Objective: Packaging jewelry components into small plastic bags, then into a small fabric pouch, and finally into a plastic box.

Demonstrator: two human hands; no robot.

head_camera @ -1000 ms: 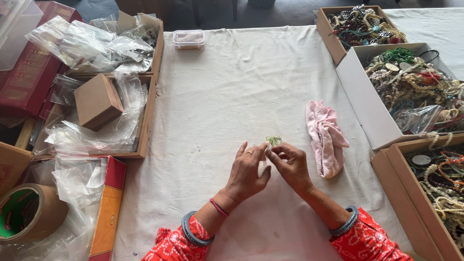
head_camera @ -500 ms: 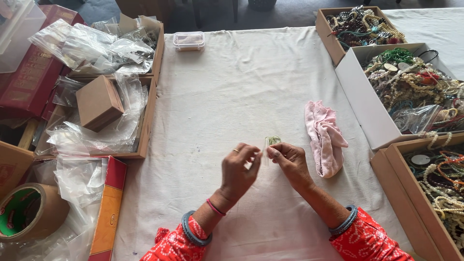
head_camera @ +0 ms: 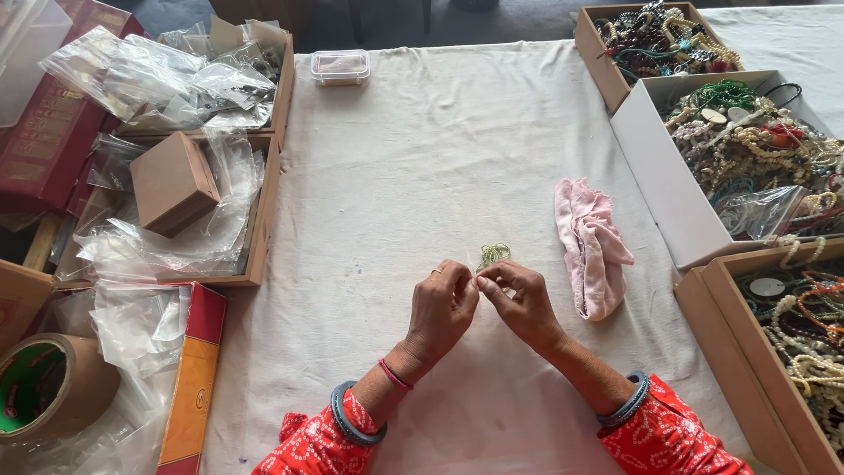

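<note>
My left hand [head_camera: 442, 310] and my right hand [head_camera: 519, 302] meet fingertip to fingertip over the white cloth [head_camera: 422, 149]. Between them they pinch a small clear plastic bag holding a little green bead string [head_camera: 492, 255], which pokes out just above my fingers. The bag itself is mostly hidden by my fingers. Both wrists wear grey bangles, and the sleeves are red with white dots.
A crumpled pink cloth [head_camera: 592, 246] lies right of my hands. Boxes of bead necklaces [head_camera: 747, 145] line the right side. On the left stand cardboard trays of clear plastic bags [head_camera: 176, 88], a small brown box [head_camera: 171, 183], a tape roll [head_camera: 48, 387]. A small lidded plastic container [head_camera: 339, 67] sits far back.
My left hand has curled from spread fingers into a pinch against my right hand. The green bead string has stayed at my fingertips.
</note>
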